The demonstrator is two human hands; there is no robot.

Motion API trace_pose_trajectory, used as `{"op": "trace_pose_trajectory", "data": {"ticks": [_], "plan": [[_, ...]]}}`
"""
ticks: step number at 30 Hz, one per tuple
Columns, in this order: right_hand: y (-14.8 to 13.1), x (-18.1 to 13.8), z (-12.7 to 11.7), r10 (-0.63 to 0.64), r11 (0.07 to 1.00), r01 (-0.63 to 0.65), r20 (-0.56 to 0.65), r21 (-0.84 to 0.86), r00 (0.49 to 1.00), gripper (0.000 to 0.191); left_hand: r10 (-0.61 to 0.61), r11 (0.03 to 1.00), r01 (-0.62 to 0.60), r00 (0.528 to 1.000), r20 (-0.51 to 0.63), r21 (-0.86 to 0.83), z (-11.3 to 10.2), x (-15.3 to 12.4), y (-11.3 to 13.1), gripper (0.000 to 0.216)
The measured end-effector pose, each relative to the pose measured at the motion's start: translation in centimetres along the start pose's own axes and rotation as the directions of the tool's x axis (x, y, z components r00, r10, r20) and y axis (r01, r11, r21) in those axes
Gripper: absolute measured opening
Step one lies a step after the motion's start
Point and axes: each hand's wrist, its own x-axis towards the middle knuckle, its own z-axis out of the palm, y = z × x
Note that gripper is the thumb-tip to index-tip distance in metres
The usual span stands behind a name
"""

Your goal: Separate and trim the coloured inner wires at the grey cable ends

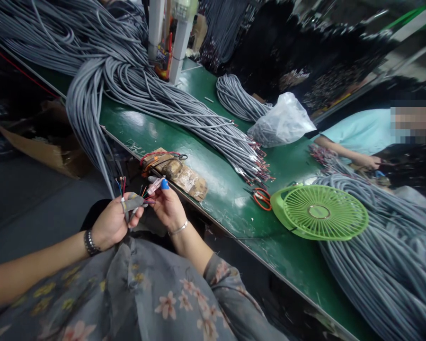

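My left hand is closed around grey cables whose jackets end near my fingers. Thin coloured wires fan out upward from one cable end, red, blue and green among them. My right hand, with a blue cover on the thumb, pinches wire ends coming from the held cables. By its fingertips shows a small pale pinkish piece, too small to make out. Both hands are close together in front of my body, off the table's near edge. The inner fingers of my right hand are partly hidden.
A long bundle of grey cables crosses the green table. Near its edge lies a tape-wrapped block. Orange-handled scissors, a green fan and a plastic bag are farther right. Another person's hand works across the table.
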Motion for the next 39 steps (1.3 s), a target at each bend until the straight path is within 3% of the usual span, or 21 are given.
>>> {"op": "trace_pose_trajectory", "data": {"ticks": [6, 12, 17, 22, 32, 39], "plan": [[0.3, 0.1, -0.4, -0.056, 0.998, 0.056, -0.003, 0.004, 0.998, 0.034, -0.03, 0.999, 0.03, 1.0, 0.011, -0.015, -0.2, 0.2, -0.2, 0.026], [0.4, 0.1, -0.3, -0.028, 0.999, 0.028, -0.013, 0.042, 1.0, 0.034, -0.052, 0.998, 0.051, 0.999, 0.013, 0.019, -0.3, 0.2, -0.1, 0.028], [-0.2, 0.0, -0.1, 0.075, 0.996, -0.075, 0.01, 0.052, 0.997, 0.046, -0.014, 1.0, 0.013, 0.999, 0.029, 0.025, -0.4, -0.6, 0.1, 0.036], [-0.5, 0.0, 0.2, 0.056, 0.998, -0.056, 0.0, 0.003, 0.998, 0.033, 0.058, 0.998, -0.058, 0.998, -0.013, -0.019, -0.1, -1.4, 0.8, 0.046], [0.0, 0.1, -0.3, 0.026, 0.999, -0.028, 0.051, 0.035, 0.998, 0.03, 0.02, 0.997, -0.024, 0.998, -0.054, -0.071, 0.3, -0.6, 0.9, 0.032], [0.5, 0.5, -0.5, -0.022, 0.999, 0.021, 0.023, 0.034, 0.999, 0.027, -0.027, 0.999, 0.021, 0.992, -0.125, -0.048, 0.9, -0.6, 0.7, 0.029]]}}
